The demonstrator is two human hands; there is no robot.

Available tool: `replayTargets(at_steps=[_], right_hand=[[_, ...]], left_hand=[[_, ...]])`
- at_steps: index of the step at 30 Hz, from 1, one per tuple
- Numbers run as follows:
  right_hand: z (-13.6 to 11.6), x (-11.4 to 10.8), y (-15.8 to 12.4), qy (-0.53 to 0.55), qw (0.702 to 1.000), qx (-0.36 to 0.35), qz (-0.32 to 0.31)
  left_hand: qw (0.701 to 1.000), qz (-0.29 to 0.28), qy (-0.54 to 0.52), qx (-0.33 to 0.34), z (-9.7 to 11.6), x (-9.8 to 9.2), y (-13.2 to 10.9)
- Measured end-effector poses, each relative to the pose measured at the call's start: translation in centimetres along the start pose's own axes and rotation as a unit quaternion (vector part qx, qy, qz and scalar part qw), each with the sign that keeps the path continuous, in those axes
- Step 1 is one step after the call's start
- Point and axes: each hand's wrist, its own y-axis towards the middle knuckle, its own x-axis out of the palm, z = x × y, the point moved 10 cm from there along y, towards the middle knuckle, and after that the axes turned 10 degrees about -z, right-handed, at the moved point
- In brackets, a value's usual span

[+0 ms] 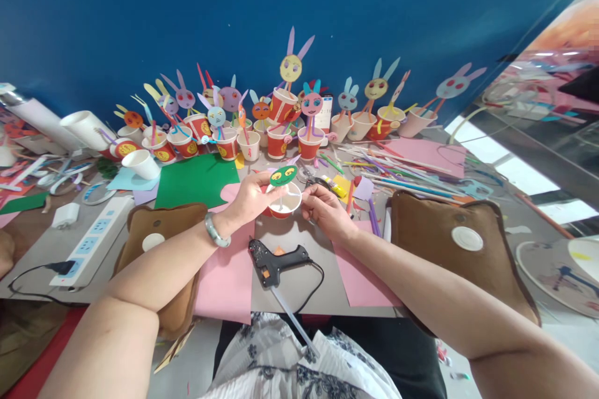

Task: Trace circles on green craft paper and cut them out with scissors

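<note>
**Grip.** The left hand (250,199) is closed around the left side of a paper cup (286,204), with the thumb up near the rim. The right hand (325,211) pinches the cup's right rim with its fingertips. Both hands hold the same cup.

**Paper cup.** Red outside and white inside. It is held just over the middle of the table (299,234), near the person. A thin stick (281,198) stands in it. The stick carries a green paper face (283,176) with yellow eyes, which sits just above the rim.

**On the wrist.** A pale bangle (216,230) on the left wrist.

**Near the hands.**
- A black glue gun (276,264) lies on its side just below the cup, with its cord looping to the right.
- Pink paper sheets (229,280) lie flat on either side of the gun.
- A brown cushion (449,249) lies under the right forearm, and a second cushion (161,230) under the left.

**Further off.**
- A green paper sheet (196,179) lies left of the cup.
- A white cup (140,164) lies tipped on its side beyond the green sheet.
- A white power strip (93,242) lies at the left.
- Loose paper strips (402,168) are scattered at the right.
- A row of finished bunny cups (281,131), with paper faces and ears on sticks, lines the blue wall (140,12).
</note>
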Motion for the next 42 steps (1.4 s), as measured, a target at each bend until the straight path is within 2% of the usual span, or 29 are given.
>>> replayTargets(at_steps=[13, 22, 31, 42], right_hand=[[0.28, -0.21, -0.06, -0.005, 1.000, 0.004, 0.004], [0.38, 0.05, -0.09, 0.014, 1.000, 0.009, -0.009], [0.47, -0.22, 0.03, -0.018, 1.000, 0.013, -0.005], [-0.02, -0.13, -0.17, -0.040, 0.999, 0.012, 0.000]], left_hand=[[1.000, 0.019, 0.020, -0.006, -0.08, -0.34, -0.06], [1.000, 0.014, -0.018, -0.019, -0.68, -0.29, -0.04], [0.999, -0.006, -0.042, -0.016, -1.00, 0.06, 0.01], [0.999, 0.010, -0.028, -0.018, -0.73, -0.17, 0.08]])
